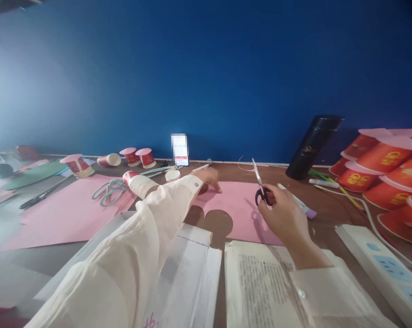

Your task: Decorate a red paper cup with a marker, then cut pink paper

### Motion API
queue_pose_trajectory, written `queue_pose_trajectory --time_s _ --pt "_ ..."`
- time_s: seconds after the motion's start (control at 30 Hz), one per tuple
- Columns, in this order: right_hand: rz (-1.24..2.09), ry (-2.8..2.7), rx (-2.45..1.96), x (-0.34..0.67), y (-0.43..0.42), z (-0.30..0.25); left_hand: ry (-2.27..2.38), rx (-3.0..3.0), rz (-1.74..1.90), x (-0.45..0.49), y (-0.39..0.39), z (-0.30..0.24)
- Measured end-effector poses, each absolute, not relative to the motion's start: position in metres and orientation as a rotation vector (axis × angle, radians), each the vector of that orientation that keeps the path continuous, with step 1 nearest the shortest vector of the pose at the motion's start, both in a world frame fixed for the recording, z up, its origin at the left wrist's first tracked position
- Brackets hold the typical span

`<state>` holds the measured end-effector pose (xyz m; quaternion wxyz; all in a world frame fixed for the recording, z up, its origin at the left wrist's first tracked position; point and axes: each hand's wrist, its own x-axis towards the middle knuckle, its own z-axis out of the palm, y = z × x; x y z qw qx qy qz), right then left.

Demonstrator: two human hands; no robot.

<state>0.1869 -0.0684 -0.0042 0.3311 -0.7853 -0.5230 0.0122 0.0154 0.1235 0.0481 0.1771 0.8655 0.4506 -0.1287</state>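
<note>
In my right hand (284,212) is a pair of scissors (257,175), fingers at the black handles and blades pointing up and away. Below it lies a pink paper sheet (245,209) with rounded cut-outs along its left edge, where the brown tabletop shows. My left hand (210,177) reaches out to the sheet's far left corner, fingers stretched and pointing down at the paper. Whether they touch it I cannot tell. Beside my left forearm lies a nested stack of paper cups (140,186), with a single white cup (172,176) near it.
Red cups with pink discs (379,155) are piled at the right, near a black flask (313,148) and a power strip (379,269). A printed booklet (256,287) and a white box (188,278) lie in front. Another pink sheet (62,218) is left; a lit phone (180,150) leans at the wall.
</note>
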Motion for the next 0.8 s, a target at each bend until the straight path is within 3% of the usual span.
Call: queue_pose_trajectory --time_s 0.47,0.67,0.8 --pt "-0.031 -1.212 -1.839 0.192 -0.065 -0.007 1.228 2.21 -0.188 -0.002 0.118 0.06" --pt "0.416 -0.999 -1.528 0.196 -0.056 -0.009 1.231 2.234 -0.083 -0.009 0.102 0.074" --pt "0.632 -0.912 -1.327 0.196 -0.056 -0.01 1.32 2.073 0.315 -0.015 0.084 0.082"
